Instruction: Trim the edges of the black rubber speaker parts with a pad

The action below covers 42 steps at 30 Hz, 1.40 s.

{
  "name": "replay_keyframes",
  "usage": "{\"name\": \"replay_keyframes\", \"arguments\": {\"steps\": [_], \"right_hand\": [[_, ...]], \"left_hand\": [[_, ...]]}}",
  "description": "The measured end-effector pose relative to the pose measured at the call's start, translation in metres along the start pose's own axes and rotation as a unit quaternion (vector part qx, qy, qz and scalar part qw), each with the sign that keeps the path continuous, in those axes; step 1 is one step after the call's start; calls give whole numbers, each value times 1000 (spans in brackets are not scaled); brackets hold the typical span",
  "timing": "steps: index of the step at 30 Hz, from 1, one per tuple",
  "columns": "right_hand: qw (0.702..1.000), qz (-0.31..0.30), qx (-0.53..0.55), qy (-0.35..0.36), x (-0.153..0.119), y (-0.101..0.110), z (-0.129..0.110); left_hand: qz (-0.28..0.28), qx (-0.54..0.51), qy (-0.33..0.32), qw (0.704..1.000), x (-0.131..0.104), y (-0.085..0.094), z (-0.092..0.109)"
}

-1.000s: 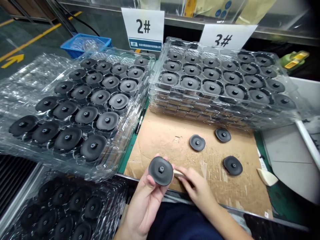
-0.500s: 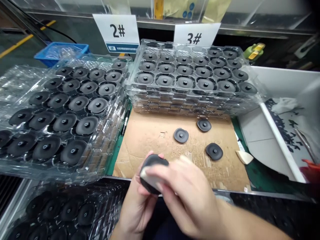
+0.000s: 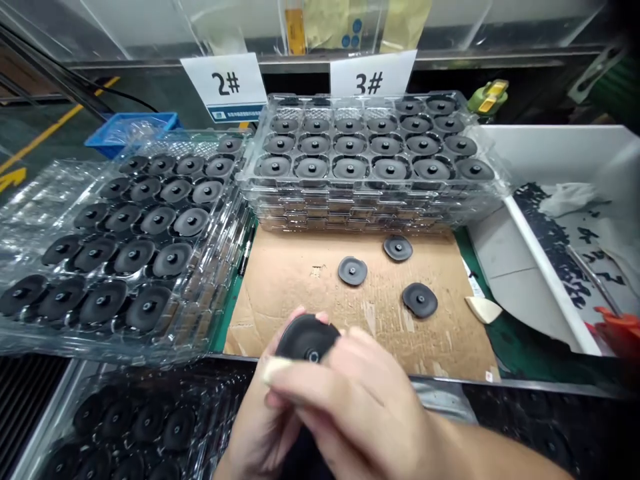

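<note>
My left hand (image 3: 263,410) is closed round the edge of a round black part (image 3: 303,337), a shallow disc with a small hub in its middle. In my right hand (image 3: 370,400) a cream-coloured sponge wedge (image 3: 276,370) is pinched between thumb and fingers. The wedge lies over the near left edge of the disc; whether it touches cannot be made out. My right fingers hide the disc's lower right part. On the cardboard (image 3: 290,293) beyond lie three similar discs, the nearest to my hands being a grey-black one (image 3: 353,271).
Clear plastic trays (image 3: 370,193) of black discs are stacked behind the cardboard, with another tray stack (image 3: 200,287) on the left. A white bin (image 3: 550,280) with black scraps stands right. Near it lies a second cream wedge (image 3: 483,310). More discs sit in trays below the front edge.
My right hand has brought the sponge wedge down and left across the disc, uncovering its hub. My left hand still holds the disc. The camera view has shifted slightly.
</note>
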State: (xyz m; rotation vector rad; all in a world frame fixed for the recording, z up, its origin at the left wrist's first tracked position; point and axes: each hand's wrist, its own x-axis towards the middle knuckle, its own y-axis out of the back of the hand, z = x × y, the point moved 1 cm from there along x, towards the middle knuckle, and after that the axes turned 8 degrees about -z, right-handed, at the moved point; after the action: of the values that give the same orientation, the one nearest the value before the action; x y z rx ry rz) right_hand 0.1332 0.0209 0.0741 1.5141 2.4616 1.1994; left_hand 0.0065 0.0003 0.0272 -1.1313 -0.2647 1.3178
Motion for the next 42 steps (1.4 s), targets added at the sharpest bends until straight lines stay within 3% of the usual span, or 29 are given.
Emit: {"name": "replay_keyframes", "arguments": {"steps": [4,7,10,12,15,18,20,25,29,34,38,42], "right_hand": [[998,-39,-21,-51,-27,14,11],[993,4,-81,-84,-35,14,13],[989,73,-123,-27,-32,9,9],[994,57,-89,-11,-29,9,9],[997,3,-38,-69,-28,12,13],[995,51,-75,-40,-31,14,13],[996,49,-69,-7,-32,13,14],[994,21,-7,-104,-30,13,21],[999,28,-28,-25,-30,10,17],[994,24,-2,-111,-28,7,19],[999,22,-24,-36,-26,4,17],[993,7,19,-113,-24,2,19]], "left_hand": [[-9,-8,-26,1000,2,-6,0],[-10,-14,-56,998,4,-9,-4],[-11,-18,-45,999,4,-9,-7],[-8,-18,-45,999,3,-7,-8],[-2,-10,-81,997,3,-3,-9],[-10,-14,-63,998,5,-2,-12],[-21,-20,-39,999,6,-1,-13],[-4,-21,-77,997,7,1,-13],[-3,-22,-42,999,6,3,-13],[16,-21,-69,997,7,6,-12],[10,-26,-40,999,8,9,-12],[22,-20,-74,997,8,13,-11]]}}
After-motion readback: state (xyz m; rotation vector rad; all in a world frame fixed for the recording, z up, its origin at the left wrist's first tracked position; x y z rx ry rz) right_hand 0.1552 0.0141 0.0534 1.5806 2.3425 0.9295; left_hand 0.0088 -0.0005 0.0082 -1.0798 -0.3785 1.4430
